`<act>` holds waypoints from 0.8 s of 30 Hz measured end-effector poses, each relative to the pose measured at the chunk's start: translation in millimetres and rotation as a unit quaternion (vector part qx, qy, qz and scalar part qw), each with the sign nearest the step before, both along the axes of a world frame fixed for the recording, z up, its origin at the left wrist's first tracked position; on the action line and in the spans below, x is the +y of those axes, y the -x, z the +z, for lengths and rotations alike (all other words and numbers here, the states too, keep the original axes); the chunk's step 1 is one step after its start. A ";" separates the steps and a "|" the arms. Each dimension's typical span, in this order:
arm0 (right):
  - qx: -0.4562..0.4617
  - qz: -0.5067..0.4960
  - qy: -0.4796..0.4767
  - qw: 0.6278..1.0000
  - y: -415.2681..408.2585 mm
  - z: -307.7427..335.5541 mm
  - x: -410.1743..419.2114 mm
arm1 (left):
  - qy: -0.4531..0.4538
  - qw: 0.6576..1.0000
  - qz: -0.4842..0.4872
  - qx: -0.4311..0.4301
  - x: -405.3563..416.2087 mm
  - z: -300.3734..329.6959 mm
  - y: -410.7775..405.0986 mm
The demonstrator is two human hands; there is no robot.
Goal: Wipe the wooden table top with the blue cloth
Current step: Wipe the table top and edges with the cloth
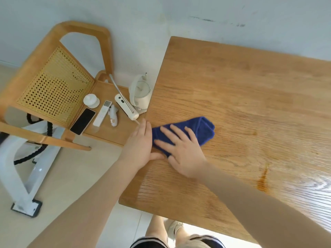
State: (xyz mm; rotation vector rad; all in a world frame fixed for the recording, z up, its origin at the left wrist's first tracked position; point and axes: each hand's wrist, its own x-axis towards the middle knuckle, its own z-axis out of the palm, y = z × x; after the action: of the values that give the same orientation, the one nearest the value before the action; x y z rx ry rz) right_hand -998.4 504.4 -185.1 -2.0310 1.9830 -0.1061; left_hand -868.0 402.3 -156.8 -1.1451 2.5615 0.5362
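**Both hands flat at the table's near-left corner, right one on the blue cloth**

Right hand (180, 151) — fingers straight and spread, palm down, pressing flat on the blue cloth (198, 130); nothing curled round it. Fingertips slightly blurred. The cloth is folded into a thick pad, lying on the wooden table top (241, 97) near its left edge, its right end sticking out past the fingers.

Left hand (141, 142) — fingers straight and together, relaxed, lying flat along the table's left edge, just beside the cloth's left end; thumb points right, toward the right hand. Holds nothing. Whether it touches the cloth: cannot tell.

Both forearms bare, reaching in from the bottom of the view.

On the table top, right of the hands, a dark orange-brown streak (263, 178) near the front edge, well apart from the cloth.

Left of the table, a wooden chair (53, 51) with a cane-weave back. On its seat: a dark-screened phone (82, 121), a white remote (102, 113), a small white round lid-like item (91, 100), a small white gadget (113, 116), a white handheld device with a thin rod (125, 106), and a white kettle-shaped appliance (140, 92) close to the table edge.

On the floor lower left, a white frame (23, 181) with a black cable (37, 149).
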 end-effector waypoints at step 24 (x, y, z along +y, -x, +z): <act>0.036 -0.161 -0.015 0.986 52.8 -0.2 -7.0 | -0.028 0.999 0.040 -0.013 15.8 -5.0 0.7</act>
State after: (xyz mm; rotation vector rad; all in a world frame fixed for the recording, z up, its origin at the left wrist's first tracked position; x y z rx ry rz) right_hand -1051.1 497.4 -185.3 -1.7024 2.3293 -0.0731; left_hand -868.7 418.2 -161.7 -1.2306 2.4711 0.6031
